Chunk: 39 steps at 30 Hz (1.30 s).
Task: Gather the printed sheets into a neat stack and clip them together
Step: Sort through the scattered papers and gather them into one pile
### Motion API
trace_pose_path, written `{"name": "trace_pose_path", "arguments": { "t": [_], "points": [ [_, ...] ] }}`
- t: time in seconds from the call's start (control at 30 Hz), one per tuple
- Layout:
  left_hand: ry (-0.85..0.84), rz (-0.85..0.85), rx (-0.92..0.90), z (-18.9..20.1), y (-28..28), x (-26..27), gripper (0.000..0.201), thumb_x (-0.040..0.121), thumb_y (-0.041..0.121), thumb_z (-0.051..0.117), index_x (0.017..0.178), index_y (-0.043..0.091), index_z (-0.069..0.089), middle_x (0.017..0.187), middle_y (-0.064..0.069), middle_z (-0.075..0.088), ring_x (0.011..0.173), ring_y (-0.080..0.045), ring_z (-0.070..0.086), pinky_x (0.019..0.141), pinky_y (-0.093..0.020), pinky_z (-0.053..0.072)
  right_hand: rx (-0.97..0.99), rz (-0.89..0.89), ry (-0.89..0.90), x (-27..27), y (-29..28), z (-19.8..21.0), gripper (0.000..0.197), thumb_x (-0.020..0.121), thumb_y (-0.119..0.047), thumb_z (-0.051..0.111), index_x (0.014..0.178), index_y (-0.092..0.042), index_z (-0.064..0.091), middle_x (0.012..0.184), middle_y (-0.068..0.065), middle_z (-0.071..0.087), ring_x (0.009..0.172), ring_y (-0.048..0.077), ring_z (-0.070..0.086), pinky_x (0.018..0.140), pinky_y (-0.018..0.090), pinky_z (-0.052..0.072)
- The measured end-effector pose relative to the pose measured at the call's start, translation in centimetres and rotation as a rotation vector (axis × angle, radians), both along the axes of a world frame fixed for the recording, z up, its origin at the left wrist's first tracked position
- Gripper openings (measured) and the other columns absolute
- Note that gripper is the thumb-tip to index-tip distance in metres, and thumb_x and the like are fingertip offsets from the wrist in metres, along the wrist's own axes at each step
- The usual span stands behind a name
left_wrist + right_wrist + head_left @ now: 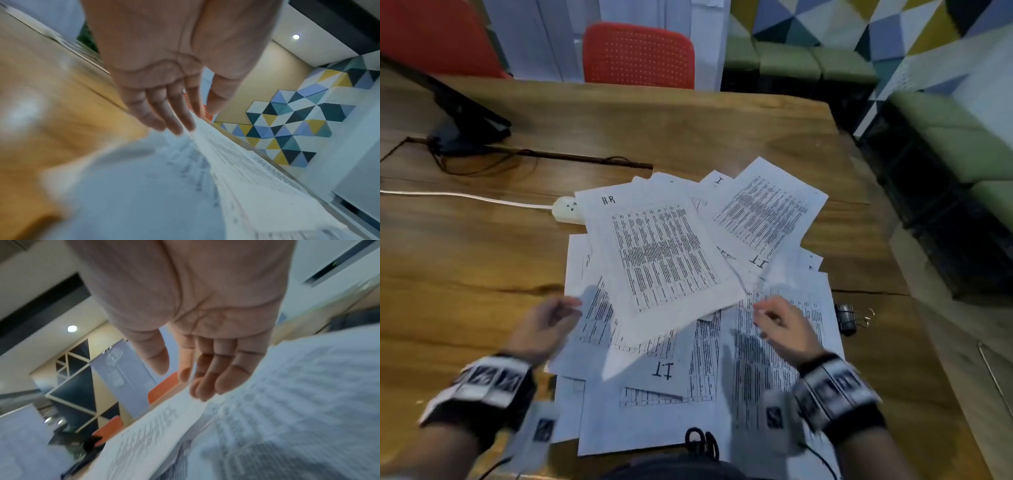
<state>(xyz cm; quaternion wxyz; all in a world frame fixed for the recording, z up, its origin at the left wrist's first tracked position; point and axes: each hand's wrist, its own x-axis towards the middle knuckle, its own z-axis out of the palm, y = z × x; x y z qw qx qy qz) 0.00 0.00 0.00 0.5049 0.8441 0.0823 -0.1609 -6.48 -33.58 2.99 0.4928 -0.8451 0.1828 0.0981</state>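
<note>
Lying scattered and overlapping on the wooden bench (482,260), printed sheets (664,253); left hand (544,325) at their left edge, right hand (784,325) above them, both grips released, fingers relaxed; binder clip (846,318) just right of the pile.

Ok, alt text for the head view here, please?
Printed sheets lie scattered and overlapping on a wooden table, unstacked. The left hand and right hand hover open at the pile's near edges; a black binder clip lies right of the papers.
</note>
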Motion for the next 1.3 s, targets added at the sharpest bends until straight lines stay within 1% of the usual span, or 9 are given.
{"name": "trace_pose_path", "arguments": {
  "t": [0.17,0.3,0.4,0.57,0.77,0.9,1.0,1.17,1.3],
  "points": [
    [-0.078,0.109,0.187,-0.8,-4.7,3.3,0.041,0.088,0.018,0.057,0.126,0.01,0.048,0.128,-0.016,0.054,0.116,-0.031,0.052,0.098,-0.047,0.043,-0.225,-0.055,0.118,8.2,2.6,-2.2,0.035,0.09,-0.031,0.051,0.118,-0.01,0.044,0.112,0.009,0.057,0.09,0.022,0.054,0.076,0.027,0.041],
    [0.009,0.113,0.316,-1.9,-5.0,4.6,0.058,0.087,0.03,0.057,0.136,0.011,0.034,0.14,-0.02,0.04,0.123,-0.038,0.046,0.101,-0.054,0.039,-0.281,-0.031,0.268,9.1,2.7,-4.2,0.021,0.087,-0.027,0.057,0.1,-0.011,0.051,0.097,0.006,0.059,0.082,0.021,0.055,0.073,0.029,0.046],
    [0.1,0.138,0.308,-2.4,-4.4,5.5,0.064,0.086,0.037,0.057,0.138,0.01,0.03,0.136,-0.022,0.046,0.119,-0.04,0.049,0.1,-0.054,0.04,-0.234,0.079,0.287,7.5,3.1,-5.2,0.006,0.086,-0.019,0.058,0.086,-0.015,0.054,0.096,0.005,0.063,0.09,0.019,0.058,0.083,0.029,0.05],
    [0.211,0.048,0.435,-2.0,-4.2,6.2,0.064,0.083,0.05,0.056,0.127,0.006,0.043,0.123,-0.019,0.059,0.104,-0.036,0.057,0.088,-0.04,0.046,-0.178,0.165,0.262,5.0,4.5,-5.3,0.023,0.088,-0.038,0.053,0.08,-0.017,0.05,0.074,-0.007,0.05,0.069,0.008,0.05,0.064,0.021,0.045],
    [0.131,-0.042,0.491,-2.1,-3.9,5.3,0.034,0.085,0.026,0.061,0.107,0.0,0.058,0.104,-0.021,0.066,0.089,-0.034,0.06,0.076,-0.038,0.047,-0.222,0.511,0.344,2.5,4.6,-4.3,0.028,0.086,-0.038,0.055,0.062,-0.028,0.043,0.068,-0.01,0.047,0.066,0.008,0.048,0.064,0.021,0.042],
    [0.035,-0.124,0.502,-2.4,-3.0,3.7,0.02,0.078,0.017,0.068,0.077,-0.001,0.062,0.079,-0.024,0.065,0.077,-0.038,0.061,0.068,-0.043,0.048,-0.048,-0.001,0.177,1.1,1.9,-3.4,0.015,0.086,-0.035,0.058,0.087,-0.021,0.054,0.089,-0.005,0.057,0.087,0.016,0.056,0.068,0.021,0.044],
    [0.084,-0.104,0.509,-2.6,-2.7,3.0,0.042,0.066,0.024,0.074,0.101,0.004,0.06,0.103,-0.02,0.063,0.095,-0.037,0.059,0.083,-0.05,0.051,-0.348,-0.297,0.112,1.4,-2.3,-4.0,0.046,0.087,-0.036,0.055,0.125,-0.013,0.046,0.134,0.014,0.044,0.125,0.029,0.041,0.1,0.04,0.038],
    [0.168,0.032,0.397,-1.9,-4.7,1.8,0.072,0.072,0.027,0.076,0.13,0.006,0.038,0.12,-0.021,0.057,0.097,-0.033,0.057,0.081,-0.04,0.048,-0.432,-0.096,0.469,0.7,-2.3,-5.2,0.075,0.091,-0.052,0.037,0.147,-0.013,0.004,0.155,0.018,-0.013,0.143,0.034,-0.01,0.116,0.048,0.002],
    [0.176,0.089,0.364,-2.5,-5.7,0.3,0.052,0.077,0.024,0.07,0.12,0.003,0.051,0.114,-0.019,0.062,0.099,-0.037,0.059,0.086,-0.046,0.05,-0.324,0.118,0.36,0.9,1.5,-5.4,0.073,0.092,-0.051,0.034,0.148,-0.016,0.002,0.155,0.017,-0.015,0.143,0.034,-0.011,0.116,0.048,0.002]
  ]
}}
